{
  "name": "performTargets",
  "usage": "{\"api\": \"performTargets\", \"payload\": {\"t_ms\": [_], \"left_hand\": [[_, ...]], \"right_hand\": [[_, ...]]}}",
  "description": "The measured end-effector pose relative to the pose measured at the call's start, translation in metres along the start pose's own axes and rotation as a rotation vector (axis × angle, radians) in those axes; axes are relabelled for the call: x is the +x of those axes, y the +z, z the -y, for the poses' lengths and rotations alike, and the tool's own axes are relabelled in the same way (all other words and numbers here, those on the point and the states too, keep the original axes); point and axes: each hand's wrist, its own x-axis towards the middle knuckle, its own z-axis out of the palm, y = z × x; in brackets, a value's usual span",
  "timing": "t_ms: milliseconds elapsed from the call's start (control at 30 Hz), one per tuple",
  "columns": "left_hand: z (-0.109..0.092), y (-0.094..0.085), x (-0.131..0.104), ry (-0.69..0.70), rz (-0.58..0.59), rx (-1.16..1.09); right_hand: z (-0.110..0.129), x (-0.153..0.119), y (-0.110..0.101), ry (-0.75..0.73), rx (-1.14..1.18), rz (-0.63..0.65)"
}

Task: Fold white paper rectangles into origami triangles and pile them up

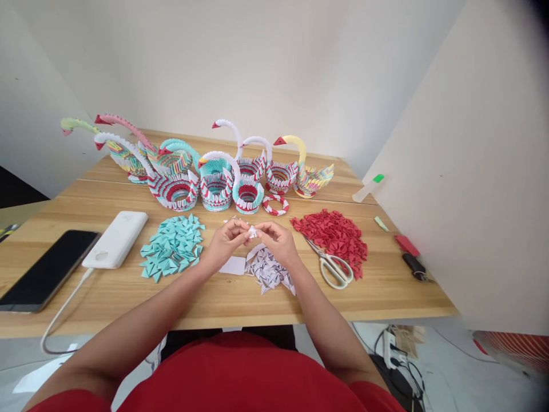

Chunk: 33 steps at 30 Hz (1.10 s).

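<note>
**Over the desk: white paper piece pinched by both hands**

Above the desk [107,286], a small white paper piece [253,232] is pinched between the fingers of the left hand [225,240] and right hand [278,240]. Just beneath it, a white pile [268,272] is spread. Left of that pile a teal pile [171,247] lies; right of it, scissors [332,266].

A small white piece of paper [252,232] is pinched over a matt, pale wood surface [377,292]. Beside it, scissors [332,266] show metal blades and smooth white plastic handles; left of the scissors, a glossy black phone [47,269] is seen.
</note>
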Motion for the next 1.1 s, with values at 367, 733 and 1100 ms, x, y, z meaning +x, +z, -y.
{"api": "performTargets", "payload": {"t_ms": [367, 733, 1100], "left_hand": [[0.0009, -0.0062, -0.0007, 0.645, -0.061, 0.977], [-0.0037, -0.0078, -0.0006, 0.714, -0.098, 1.065], [-0.0046, -0.0047, -0.0016, 0.717, -0.109, 1.061]], "right_hand": [[0.0019, 0.0009, 0.0039, 0.068, 0.018, -0.013], [0.0046, 0.0001, 0.0021, 0.027, -0.071, 0.043], [0.0022, -0.0003, 0.0029, -0.008, -0.114, 0.033]]}}
